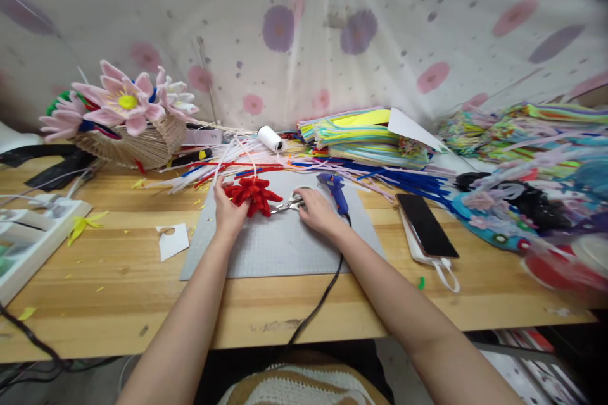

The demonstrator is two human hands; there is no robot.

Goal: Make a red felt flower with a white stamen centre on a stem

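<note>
A red fuzzy flower [255, 196] is held above the grey cutting mat [285, 253] by my left hand [230, 212], whose fingers are closed on its left side. White stems curve up from around the flower and my left hand. To the right, my right hand [316, 207] is closed round the handles of a pair of scissors [284, 205]. The scissors' blades point left and reach the flower's right edge; their tips are hard to make out among the petals.
A blue glue gun [336, 193] lies right of my right hand, its black cord crossing the mat. Colourful pipe cleaners [361, 139] and a white spool [270, 138] lie behind. A phone [427, 224] is at right, a power strip [38, 234] and pink flowers [126, 101] at left.
</note>
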